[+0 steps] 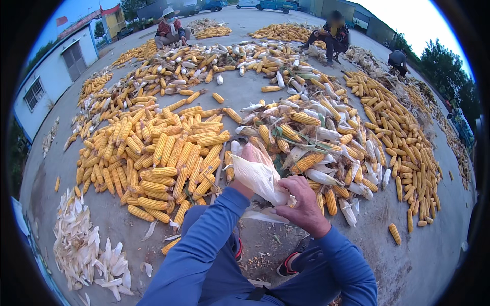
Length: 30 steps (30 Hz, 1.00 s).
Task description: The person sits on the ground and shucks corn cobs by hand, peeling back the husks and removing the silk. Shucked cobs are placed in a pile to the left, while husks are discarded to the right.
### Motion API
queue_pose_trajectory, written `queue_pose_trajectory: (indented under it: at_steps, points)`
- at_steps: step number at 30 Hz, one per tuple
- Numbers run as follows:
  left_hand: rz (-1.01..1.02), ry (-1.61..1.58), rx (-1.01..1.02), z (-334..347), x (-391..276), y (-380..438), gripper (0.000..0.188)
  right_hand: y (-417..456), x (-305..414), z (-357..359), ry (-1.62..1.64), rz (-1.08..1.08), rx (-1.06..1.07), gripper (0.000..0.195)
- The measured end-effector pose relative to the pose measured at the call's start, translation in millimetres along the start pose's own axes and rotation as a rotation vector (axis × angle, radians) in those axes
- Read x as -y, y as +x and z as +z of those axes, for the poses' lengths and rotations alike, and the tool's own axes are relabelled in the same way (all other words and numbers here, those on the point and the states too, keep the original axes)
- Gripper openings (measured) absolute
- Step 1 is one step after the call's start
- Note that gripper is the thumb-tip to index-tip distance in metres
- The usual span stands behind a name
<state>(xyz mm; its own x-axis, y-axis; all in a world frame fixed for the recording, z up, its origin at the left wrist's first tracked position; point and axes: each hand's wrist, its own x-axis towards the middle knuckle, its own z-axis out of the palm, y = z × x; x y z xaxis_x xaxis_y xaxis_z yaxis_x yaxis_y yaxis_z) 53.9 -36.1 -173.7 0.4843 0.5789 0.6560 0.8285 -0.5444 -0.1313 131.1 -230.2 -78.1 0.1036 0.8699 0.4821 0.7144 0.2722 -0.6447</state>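
Observation:
Pale, papery husk (254, 178) hangs over an ear of corn that I hold in front of me; the ear itself is mostly hidden. My left hand (252, 153) grips it from behind, largely covered by the loose husk leaves. At the lower end, my right hand (304, 204) pinches the husk between thumb and fingers. Just beyond both hands lies a heap of ears (306, 118), many still in dry husk. To the left is a large pile of bare yellow corn cobs (153, 153).
Discarded husks (88, 244) lie at the lower left. Another long pile of bare corn (405, 153) runs down the right. People sit among corn heaps farther off: one in a hat (169, 28), another (332, 36), and a bent figure (398, 61). A white building (57, 76) borders the concrete (383, 260).

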Motion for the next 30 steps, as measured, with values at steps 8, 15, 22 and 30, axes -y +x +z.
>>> queue_pose_trajectory:
  at_steps: [8, 15, 22, 30]
  points:
    - [-1.146, -1.736, 0.164, -18.7, 18.0, 4.1, 0.041, 3.6, 21.1, 32.1, -0.268, -0.186, -0.111, 0.022]
    - [-1.288, -2.179, 0.172, -23.1, 17.3, 8.9, 0.029, 8.5, 35.1, 29.3, -0.256, -0.270, -0.148, 0.026]
    - [-1.153, -2.514, 0.408, -37.0, -4.5, -9.0, 0.026, 13.3, 19.4, 33.8, 0.039, -0.041, -0.324, 0.013]
    - [-1.239, -2.292, 0.319, -53.9, -11.6, 0.5, 0.020, 15.7, 33.4, 31.2, 0.192, 0.021, -0.278, 0.011]
